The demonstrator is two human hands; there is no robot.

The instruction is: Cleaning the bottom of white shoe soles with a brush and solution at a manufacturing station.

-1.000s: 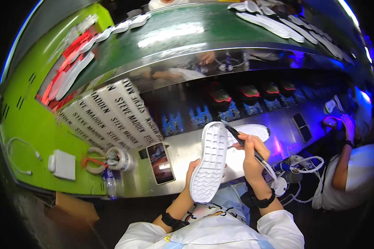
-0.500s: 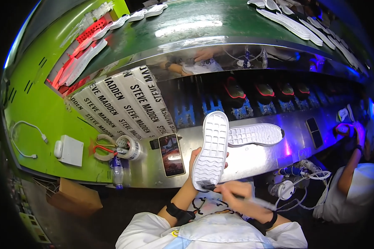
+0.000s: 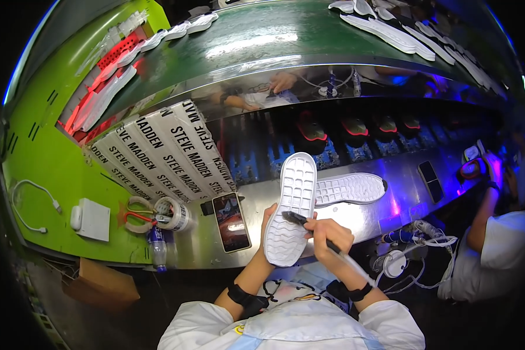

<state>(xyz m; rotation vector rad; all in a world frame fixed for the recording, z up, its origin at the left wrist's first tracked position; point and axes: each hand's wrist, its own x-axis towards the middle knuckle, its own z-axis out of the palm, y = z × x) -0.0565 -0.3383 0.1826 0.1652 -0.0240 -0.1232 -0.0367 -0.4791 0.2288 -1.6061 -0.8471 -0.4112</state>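
Note:
A white shoe sole (image 3: 297,184) is tilted upright before me, its grid and wavy tread facing me. My left hand (image 3: 269,220) grips it from behind, fingers wrapped round the left edge. My right hand (image 3: 331,238) is closed round a slim brush (image 3: 296,218) with dark bristles and a pale handle. The bristles are against the middle of the tread, where grid meets waves. A second white sole (image 3: 359,188) lies tread up on the metal bench (image 3: 274,198), partly behind the held one.
Left on the bench is a phone (image 3: 231,223). Tape rolls (image 3: 174,213), red-handled scissors (image 3: 139,216) and a bottle (image 3: 157,248) stand beside it. A tape-covered box (image 3: 163,154) is behind. Another phone (image 3: 430,181) and a co-worker's hand (image 3: 494,167) are at right. Soles line the green belt (image 3: 262,35).
The brush in my right hand has moved up the sole, from its lower end to the middle of the tread. My left hand keeps its hold. The whole view has shifted slightly.

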